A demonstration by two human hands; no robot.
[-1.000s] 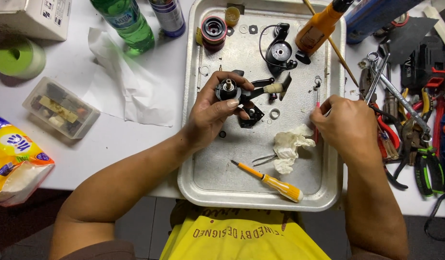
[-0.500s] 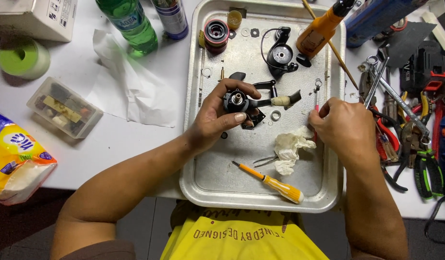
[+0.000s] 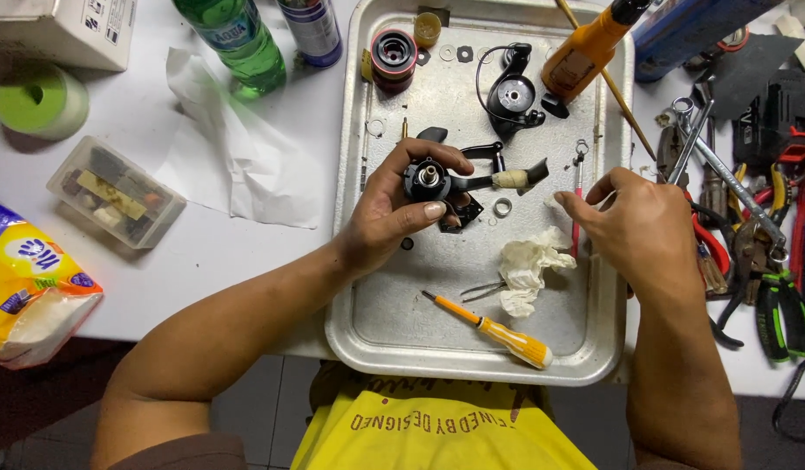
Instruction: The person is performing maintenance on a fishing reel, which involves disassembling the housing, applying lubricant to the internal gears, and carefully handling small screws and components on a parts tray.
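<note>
A black fishing reel body (image 3: 430,178) with a cork-knobbed handle sits in my left hand (image 3: 380,222), just above the middle of a metal tray (image 3: 367,331). The thumb lies across the reel's lower edge. My right hand (image 3: 637,226) is at the tray's right side, thumb and forefinger pinched on a thin red-handled tool (image 3: 575,235). Between the hands lie a small washer (image 3: 502,207) and a crumpled white tissue (image 3: 524,265).
On the tray lie an orange screwdriver (image 3: 498,332), tweezers (image 3: 481,289), a red-black spool (image 3: 394,52), a black side cover (image 3: 513,91) and an orange bottle (image 3: 585,52). Pliers and wrenches (image 3: 751,235) crowd the right. A green bottle (image 3: 237,35), white paper (image 3: 237,148) and a plastic parts box (image 3: 115,191) are left.
My left hand has shifted its grip on the reel, so the open top faces up and the handle points right. The right hand stays by the red tool.
</note>
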